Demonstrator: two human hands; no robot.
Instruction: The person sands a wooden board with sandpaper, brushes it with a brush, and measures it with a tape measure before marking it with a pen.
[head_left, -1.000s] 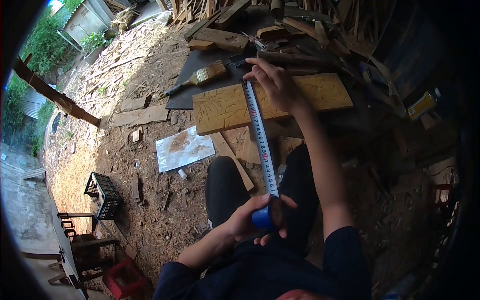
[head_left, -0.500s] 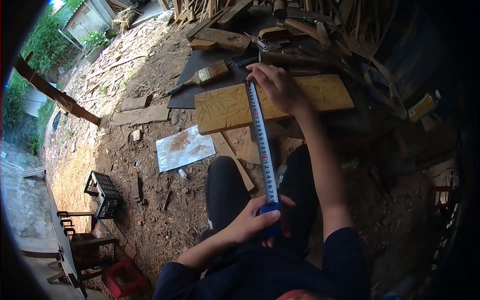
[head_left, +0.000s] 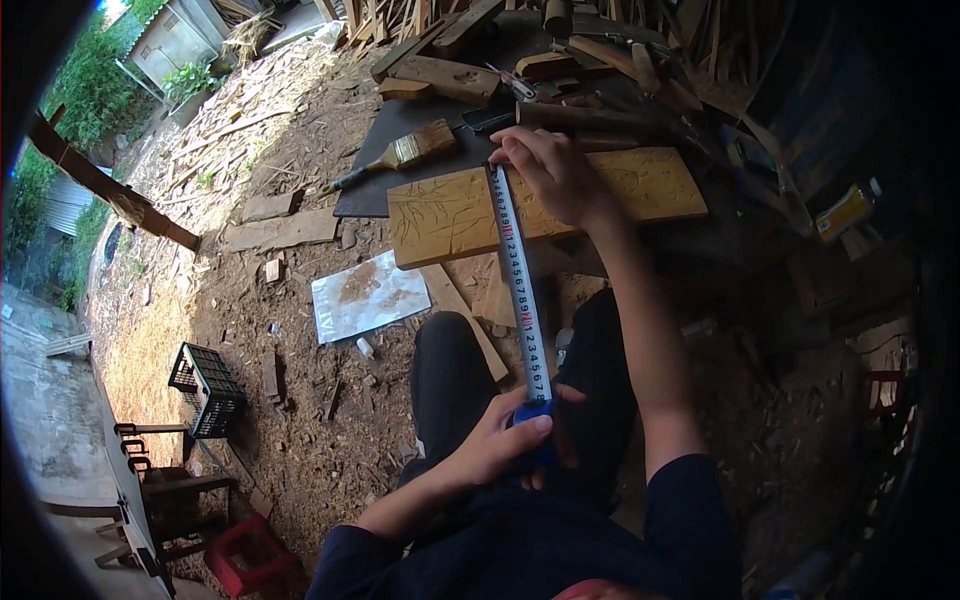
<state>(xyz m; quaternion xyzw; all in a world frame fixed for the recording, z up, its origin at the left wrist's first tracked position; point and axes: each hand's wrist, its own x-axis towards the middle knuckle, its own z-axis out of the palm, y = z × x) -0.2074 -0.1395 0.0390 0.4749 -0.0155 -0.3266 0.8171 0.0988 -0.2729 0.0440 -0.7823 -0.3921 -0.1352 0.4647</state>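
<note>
My left hand (head_left: 497, 440) is wrapped round the blue case of a tape measure (head_left: 531, 411) in front of my lap. Its pale blade (head_left: 522, 290), marked with black and red numbers, runs straight out and crosses a yellowish carved wooden board (head_left: 440, 218). At the board's far edge, the fingers of my right hand (head_left: 553, 180) pinch the blade's end; the hand partly covers the board. Carved lines show on the board's face. Beyond its left part lies a paintbrush (head_left: 415, 147) with a wide bristle head.
A dark work table (head_left: 375, 200) carries wood pieces and tools, including a folding knife or pliers-like tool (head_left: 517, 84). A printed white sheet (head_left: 368, 298) lies on the chip-strewn ground. To the left are a black crate (head_left: 207, 390) and a red stool-like object (head_left: 250, 555); a yellow bottle (head_left: 845, 212) is at right.
My left hand and the tape case have shifted slightly toward the board, so a little less blade shows. My right hand stays at the blade's end, almost unmoved.
</note>
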